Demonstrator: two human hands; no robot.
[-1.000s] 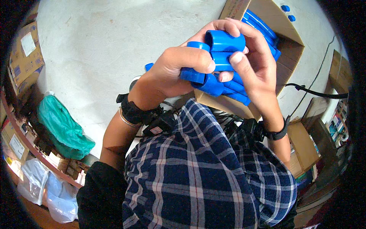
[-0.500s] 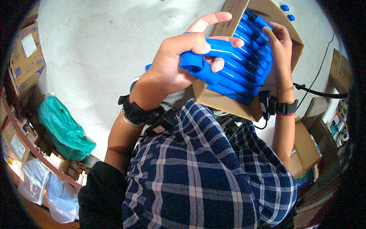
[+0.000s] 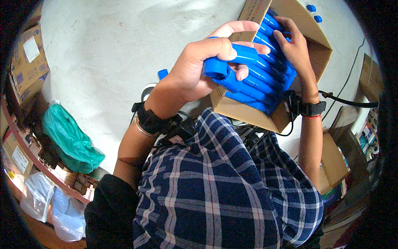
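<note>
Short hollow blue plastic tubes are gripped in my left hand, over the near left side of a cardboard box. At least two show, one under my thumb and another below with its round open end towards me. My left index finger sticks out straight. Inside the cardboard box lie rows of similar blue tubes, packed side by side. My right hand reaches into the far right part of the box. Its thumb and index finger are apart, resting at the tubes there; the other fingertips are partly hidden.
Two small blue pieces lie on the pale floor beyond the box. Another blue piece is by my shoe. A green plastic bag and a carton stand left. A black cable runs from my right wrist.
My right hand has moved left and slightly up, and the tube it held now lies among those in the box. My left hand, still holding its tubes, has shifted slightly right and down.
</note>
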